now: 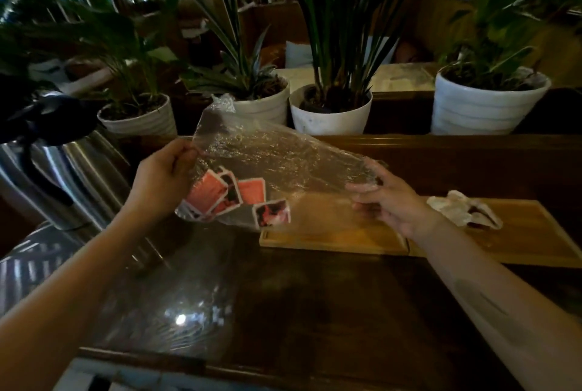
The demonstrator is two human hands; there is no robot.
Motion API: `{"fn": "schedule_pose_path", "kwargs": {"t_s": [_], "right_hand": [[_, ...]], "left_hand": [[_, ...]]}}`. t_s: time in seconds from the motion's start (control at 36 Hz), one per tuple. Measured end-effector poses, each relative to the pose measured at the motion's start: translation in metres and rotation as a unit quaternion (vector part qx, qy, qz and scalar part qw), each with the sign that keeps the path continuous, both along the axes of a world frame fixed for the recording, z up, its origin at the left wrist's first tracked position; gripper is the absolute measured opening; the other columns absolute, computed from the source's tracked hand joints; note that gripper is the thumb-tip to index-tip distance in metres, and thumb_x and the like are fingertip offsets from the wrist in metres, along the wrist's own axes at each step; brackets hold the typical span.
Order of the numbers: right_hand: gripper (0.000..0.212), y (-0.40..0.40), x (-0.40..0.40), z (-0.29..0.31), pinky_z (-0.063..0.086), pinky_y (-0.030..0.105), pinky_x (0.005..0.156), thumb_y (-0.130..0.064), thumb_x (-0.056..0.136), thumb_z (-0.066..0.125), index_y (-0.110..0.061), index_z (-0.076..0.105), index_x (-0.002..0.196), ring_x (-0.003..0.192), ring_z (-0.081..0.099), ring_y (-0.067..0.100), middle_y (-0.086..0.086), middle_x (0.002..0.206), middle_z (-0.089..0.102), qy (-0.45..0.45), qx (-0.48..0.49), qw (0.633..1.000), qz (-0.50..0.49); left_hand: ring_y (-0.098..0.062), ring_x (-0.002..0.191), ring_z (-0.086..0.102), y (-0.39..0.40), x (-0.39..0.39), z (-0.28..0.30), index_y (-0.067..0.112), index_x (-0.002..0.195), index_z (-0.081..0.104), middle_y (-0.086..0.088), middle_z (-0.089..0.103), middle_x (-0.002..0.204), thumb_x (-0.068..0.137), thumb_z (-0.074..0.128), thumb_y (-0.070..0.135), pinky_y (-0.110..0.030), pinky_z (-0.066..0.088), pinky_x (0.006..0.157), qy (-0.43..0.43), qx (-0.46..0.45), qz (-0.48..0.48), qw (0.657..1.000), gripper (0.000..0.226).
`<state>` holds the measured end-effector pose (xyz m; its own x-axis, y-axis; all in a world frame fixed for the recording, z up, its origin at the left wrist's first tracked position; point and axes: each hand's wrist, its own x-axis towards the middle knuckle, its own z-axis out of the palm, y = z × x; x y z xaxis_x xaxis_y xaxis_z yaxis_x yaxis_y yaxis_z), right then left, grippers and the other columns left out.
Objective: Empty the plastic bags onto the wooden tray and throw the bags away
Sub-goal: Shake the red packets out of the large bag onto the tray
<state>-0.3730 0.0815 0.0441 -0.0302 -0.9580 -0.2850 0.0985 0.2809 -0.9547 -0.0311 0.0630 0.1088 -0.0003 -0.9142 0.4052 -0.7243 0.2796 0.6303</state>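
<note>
Above the tabletop, near its far edge, I hold a clear bag (277, 154) stretched between both hands. My left hand (163, 182) pinches its upper left edge between thumb and fingers; my right hand (390, 201) grips its right end, fingers closed on the plastic. Red and white packets (239, 198) crowd the low left corner of the bag, which hangs over the left end of the tray (333, 233). Toward the tray's right end lies a crumpled white wrapper (463, 208). White pots (330, 113) line the ledge behind.
</note>
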Motion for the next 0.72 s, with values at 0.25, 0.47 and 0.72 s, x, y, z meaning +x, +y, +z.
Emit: {"fn": "schedule_pose_path", "kwargs": {"t_s": [0.25,0.47,0.72], "right_hand": [[0.09,0.0,0.001,-0.012,0.057,0.036,0.068,0.009,0.081,0.066,-0.04,0.031,0.147,0.079,0.072,0.021,0.012,0.125,0.063,-0.04,0.016,0.999,-0.03],[0.089,0.0,0.003,-0.022,0.056,0.033,0.062,0.007,0.085,0.063,-0.039,0.024,0.15,0.084,0.072,0.024,0.008,0.116,0.067,-0.05,0.026,0.996,-0.064],[0.085,0.003,0.004,-0.03,0.056,0.038,0.072,0.006,0.087,0.059,-0.04,0.023,0.149,0.085,0.07,0.024,0.006,0.107,0.068,-0.067,0.026,0.994,-0.086]], "left_hand": [[-0.017,0.075,0.064,-0.031,-0.008,0.048,0.027,0.092,0.068,-0.001,0.068,0.083,0.099,0.049,0.014,-0.044,0.055,0.082,-0.005,0.11,-0.069,0.992,0.024],[-0.023,0.079,0.063,-0.047,-0.04,0.085,0.013,0.104,0.071,-0.001,0.067,0.081,0.096,0.055,0.015,-0.048,0.053,0.086,-0.092,0.039,-0.101,0.99,0.018],[-0.013,0.076,0.058,-0.058,-0.057,0.09,0.014,0.101,0.07,0.001,0.065,0.082,0.097,0.053,0.018,-0.037,0.05,0.08,-0.088,0.006,-0.112,0.99,0.018]]}}
